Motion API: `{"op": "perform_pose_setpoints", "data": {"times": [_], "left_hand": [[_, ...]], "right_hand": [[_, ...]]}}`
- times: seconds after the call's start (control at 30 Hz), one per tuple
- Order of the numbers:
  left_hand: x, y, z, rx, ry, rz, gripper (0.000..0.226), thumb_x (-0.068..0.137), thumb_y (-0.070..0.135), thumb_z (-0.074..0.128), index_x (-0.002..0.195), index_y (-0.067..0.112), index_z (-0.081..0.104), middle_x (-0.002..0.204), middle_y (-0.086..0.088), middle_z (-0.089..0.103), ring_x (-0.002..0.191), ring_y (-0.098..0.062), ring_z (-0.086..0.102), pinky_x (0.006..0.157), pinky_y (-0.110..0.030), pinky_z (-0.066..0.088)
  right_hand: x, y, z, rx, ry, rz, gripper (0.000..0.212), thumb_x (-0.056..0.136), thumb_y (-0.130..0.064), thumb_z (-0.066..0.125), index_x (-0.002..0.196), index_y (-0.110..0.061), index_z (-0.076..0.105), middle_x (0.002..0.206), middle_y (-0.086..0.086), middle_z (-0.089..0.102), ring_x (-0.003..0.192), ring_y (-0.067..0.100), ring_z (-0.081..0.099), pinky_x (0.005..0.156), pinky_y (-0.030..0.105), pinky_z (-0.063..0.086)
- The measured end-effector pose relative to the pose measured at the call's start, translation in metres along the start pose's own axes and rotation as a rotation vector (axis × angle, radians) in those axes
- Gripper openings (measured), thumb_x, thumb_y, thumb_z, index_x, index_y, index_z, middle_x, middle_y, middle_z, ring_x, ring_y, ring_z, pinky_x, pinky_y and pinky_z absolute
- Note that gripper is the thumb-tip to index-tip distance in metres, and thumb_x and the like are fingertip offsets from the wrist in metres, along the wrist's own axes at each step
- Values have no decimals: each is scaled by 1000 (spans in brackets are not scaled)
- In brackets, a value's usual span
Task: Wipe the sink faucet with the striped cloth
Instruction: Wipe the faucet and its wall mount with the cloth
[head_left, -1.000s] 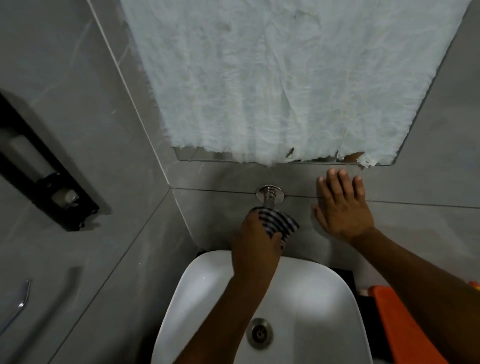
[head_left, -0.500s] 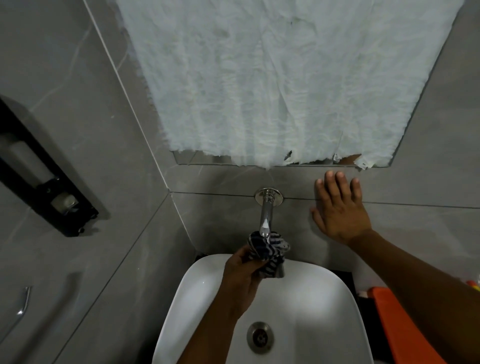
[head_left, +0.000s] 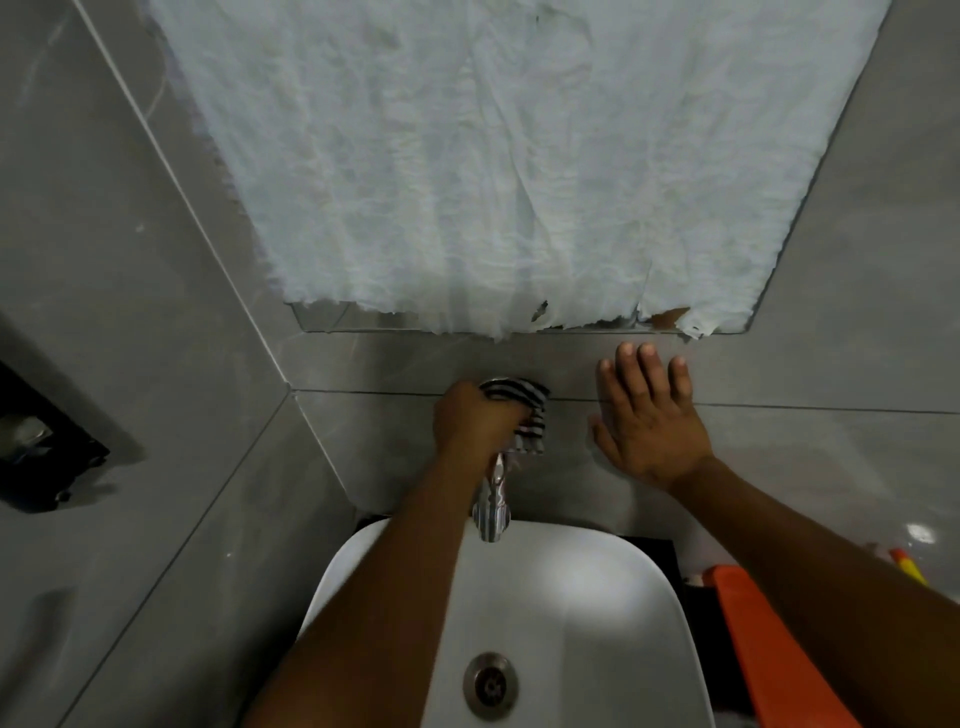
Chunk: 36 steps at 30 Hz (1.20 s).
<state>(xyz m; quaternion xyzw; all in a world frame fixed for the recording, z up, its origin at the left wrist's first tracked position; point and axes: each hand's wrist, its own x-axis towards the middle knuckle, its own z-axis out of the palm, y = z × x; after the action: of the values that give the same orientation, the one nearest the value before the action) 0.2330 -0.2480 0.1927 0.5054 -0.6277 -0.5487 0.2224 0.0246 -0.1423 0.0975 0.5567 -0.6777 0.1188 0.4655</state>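
grey marbled wall tiles meet in a corner on the left. a mirror on the far wall is covered by torn white paper. a black holder hangs on the left wall, and an orange object sits low right.

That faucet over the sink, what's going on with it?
A person is wiping it. The left hand presses a striped cloth against the faucet at its wall end, leaving the shiny spout bare above the white sink. The right hand lies flat and open on the grey wall beside it, seemingly for support.
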Motion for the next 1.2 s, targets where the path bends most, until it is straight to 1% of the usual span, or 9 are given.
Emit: {"op": "perform_pose_setpoints", "data": {"times": [0.13, 0.27, 0.4, 0.5, 0.67, 0.9, 1.0, 1.1, 1.2], "left_hand": [[10, -23, -21, -611, -427, -414, 40, 76, 22, 73, 108, -3, 70, 97, -18, 77, 83, -30, 74, 75, -40, 59], [11, -30, -21, -647, -499, -366, 30, 76, 25, 71, 94, 1, 77, 87, -13, 79, 72, -23, 74, 71, -33, 57], [-8, -29, -19, -226, -223, -95, 38, 75, 19, 82, 104, -3, 71, 91, -16, 80, 70, -22, 76, 61, -30, 62], [-41, -46, -9, 76, 15, 102, 56, 73, 28, 83, 116, 4, 57, 108, -10, 72, 95, -26, 72, 86, -45, 60], [-77, -72, -6, 231, 154, 268, 56, 77, 33, 80, 121, 17, 49, 121, -3, 67, 111, -24, 65, 103, -53, 48], [-88, -108, -19, -180, -23, 34, 57, 68, 17, 89, 116, 13, 59, 110, -4, 71, 102, -21, 70, 81, -36, 63], [-88, -107, -19, -247, -165, 41, 31, 75, 9, 83, 102, 22, 75, 99, -11, 79, 93, -25, 76, 73, -29, 62], [-91, -107, -20, -257, -203, -2, 36, 77, 4, 80, 111, 10, 72, 110, -20, 75, 103, -32, 73, 93, -48, 58], [-96, -114, -18, -265, -230, -73, 42, 75, 0, 80, 115, 2, 69, 116, -22, 73, 110, -37, 69, 102, -54, 52]], "right_hand": [[0, 1, 1, -3, -32, 9, 90, 90, -52, 46, 158, -11, 2, 167, 10, -21, 155, 28, -20, 124, 51, -9], [3, 0, -2, -20, -49, 32, 84, 88, -50, 51, 155, -8, 21, 165, 17, 5, 154, 27, -22, 123, 51, -8], [2, -1, -1, -33, -30, 35, 86, 85, -49, 56, 153, -6, 25, 162, 20, 12, 155, 28, -21, 123, 50, -10], [0, -1, 0, -28, -26, 24, 91, 87, -50, 54, 156, -8, 13, 167, 13, -18, 154, 28, -22, 123, 51, -10], [-2, 0, 3, -17, -57, 16, 94, 90, -52, 48, 160, -11, 0, 166, 11, -23, 154, 29, -23, 123, 51, -14], [-2, -4, 2, 47, -112, 47, 94, 89, -50, 49, 159, -11, -1, 165, 10, -27, 153, 28, -27, 122, 51, -18], [2, -12, -15, 131, -179, 110, 93, 88, -43, 59, 156, -6, 8, 167, 16, -18, 153, 31, -26, 121, 57, -9], [13, -36, -49, 233, -328, 265, 91, 87, -47, 62, 155, -4, 20, 165, 26, 12, 153, 42, 0, 120, 66, 13], [6, -71, -90, 768, -611, 477, 92, 83, -77, 46, 153, -19, 30, 163, 13, 26, 149, 33, 29, 117, 45, 32]]}}
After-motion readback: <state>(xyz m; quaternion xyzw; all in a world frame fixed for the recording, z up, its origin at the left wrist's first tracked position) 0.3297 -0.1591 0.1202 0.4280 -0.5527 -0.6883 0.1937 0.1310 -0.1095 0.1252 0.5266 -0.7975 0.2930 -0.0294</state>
